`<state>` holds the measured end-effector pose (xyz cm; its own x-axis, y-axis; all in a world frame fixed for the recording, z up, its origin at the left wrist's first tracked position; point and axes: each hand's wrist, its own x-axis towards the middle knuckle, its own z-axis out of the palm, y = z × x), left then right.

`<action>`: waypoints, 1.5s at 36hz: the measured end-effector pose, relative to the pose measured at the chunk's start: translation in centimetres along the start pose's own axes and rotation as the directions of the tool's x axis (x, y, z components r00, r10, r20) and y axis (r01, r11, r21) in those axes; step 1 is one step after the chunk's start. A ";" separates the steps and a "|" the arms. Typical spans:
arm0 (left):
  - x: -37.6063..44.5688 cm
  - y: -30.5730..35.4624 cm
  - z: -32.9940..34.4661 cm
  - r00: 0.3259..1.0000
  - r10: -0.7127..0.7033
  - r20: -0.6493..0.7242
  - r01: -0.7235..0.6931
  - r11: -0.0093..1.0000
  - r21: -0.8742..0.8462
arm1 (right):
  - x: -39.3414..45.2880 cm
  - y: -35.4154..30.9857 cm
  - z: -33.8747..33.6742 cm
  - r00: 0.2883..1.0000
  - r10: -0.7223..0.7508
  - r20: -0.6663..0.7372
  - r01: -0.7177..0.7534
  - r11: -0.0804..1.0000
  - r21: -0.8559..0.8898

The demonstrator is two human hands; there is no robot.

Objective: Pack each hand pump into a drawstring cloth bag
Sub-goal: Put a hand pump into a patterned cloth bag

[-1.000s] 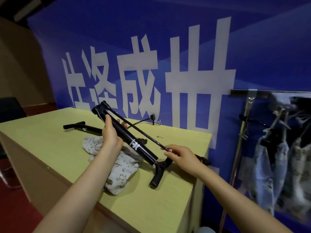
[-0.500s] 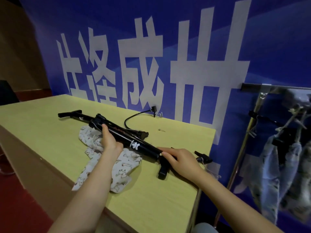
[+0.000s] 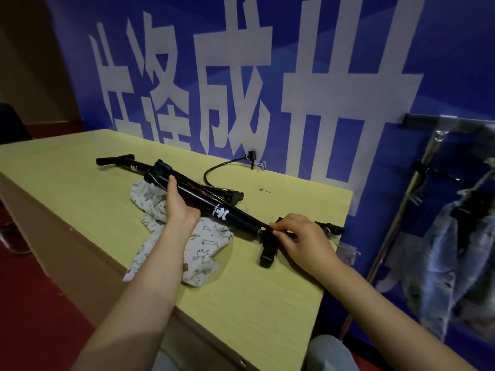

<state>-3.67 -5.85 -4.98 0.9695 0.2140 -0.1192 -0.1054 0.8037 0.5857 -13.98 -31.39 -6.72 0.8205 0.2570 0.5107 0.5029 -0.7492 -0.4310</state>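
A person's two bare arms reach over a yellow-green counter [image 3: 80,199] that stands against a blue wall [image 3: 442,62] with large white characters. A black pump [image 3: 214,207] lies slanting across the counter, its barrel running from far left to near right, with a white logo on it. The left hand [image 3: 178,206] wraps its grip around the middle of the barrel, fingers curled over the top. The right hand [image 3: 300,236] is at the pump's right end, by the T-shaped handle [image 3: 267,253], where thumb and forefinger pinch a thin part beside the barrel's end; what exactly they pinch is too small to tell. Under the pump and the left wrist lies a crumpled pale bag [image 3: 198,253] printed with small animals, flat on the counter. A second pump [image 3: 126,163] lies just beyond the first, toward the far left, with a black hose [image 3: 222,167] curling toward the wall. A small metal needle [image 3: 263,190] lies on the counter to the far right. At the right, a metal rack [image 3: 401,210] holds hanging denim clothes [image 3: 455,263].
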 end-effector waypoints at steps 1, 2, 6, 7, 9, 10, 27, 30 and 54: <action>-0.1 0.0 0.0 1.000 0.000 -0.001 0.000 1.000 0.002 | 0.0 -0.1 0.0 1.000 -0.009 0.003 0.009 1.000 -0.018; -0.1 0.0 0.1 1.000 0.000 -0.001 0.000 1.000 0.004 | 0.0 -0.2 -0.1 1.000 -0.013 0.010 0.014 0.999 -0.033; 0.0 0.0 0.0 1.000 0.003 -0.007 -0.003 1.000 0.001 | -0.5 -0.4 -0.3 0.999 -0.012 0.045 0.015 0.998 -0.062; 0.2 0.0 -0.1 1.000 0.003 -0.008 -0.003 1.000 -0.003 | -0.8 -0.5 -0.2 0.998 -0.011 0.055 0.015 0.998 -0.061; 0.4 0.1 -0.1 1.000 0.014 -0.015 -0.014 1.000 0.003 | -1.2 -0.5 0.0 0.997 -0.006 0.079 0.011 0.998 -0.057; 0.4 0.1 0.0 1.000 0.025 -0.014 -0.025 1.000 0.006 | -1.3 -0.6 0.0 0.996 0.003 0.086 0.002 0.999 -0.051; -1.1 0.1 -0.2 0.967 0.021 0.255 -0.011 0.999 -0.041 | -1.3 -0.9 -0.2 0.994 0.095 0.043 -0.090 0.990 -0.110; -1.1 0.3 -0.4 0.976 0.049 0.212 -0.055 0.998 0.024 | -1.4 -0.7 -0.3 0.986 0.106 0.126 -0.093 0.990 -0.107; -3.2 2.8 -1.1 0.971 0.127 0.202 -0.188 0.928 0.321 | 1.3 3.3 -1.7 0.867 0.346 -0.358 -0.229 0.916 0.330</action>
<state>-7.30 -3.61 -3.84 0.9729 0.1972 0.1208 -0.2092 0.5276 0.8233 -11.69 -34.61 -6.20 0.7883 -0.2544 0.5602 0.3628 -0.5432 -0.7572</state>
